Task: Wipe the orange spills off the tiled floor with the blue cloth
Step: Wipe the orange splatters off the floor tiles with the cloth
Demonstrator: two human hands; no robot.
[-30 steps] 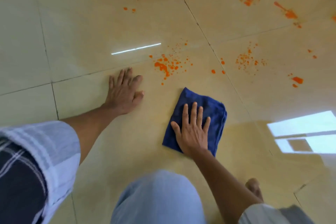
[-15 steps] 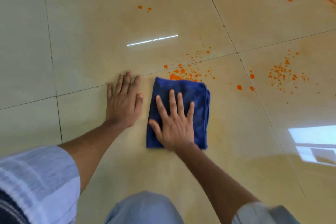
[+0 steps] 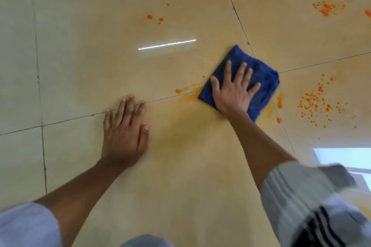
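Blue cloth point(image 3: 261, 78), folded, lies diamond-wise on the tiled floor point(image 3: 80, 26), one corner pointing far-left, by a grout crossing. Right hand point(image 3: 232, 91) presses it, fingers spread; left hand point(image 3: 124, 136) flat on tile. Orange spills point(image 3: 315, 104) right.

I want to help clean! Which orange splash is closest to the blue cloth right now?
The smeared orange streak touching the left edge of the blue cloth, under the right hand. The other splashes, like the speckled patch to the right, lie apart from it.
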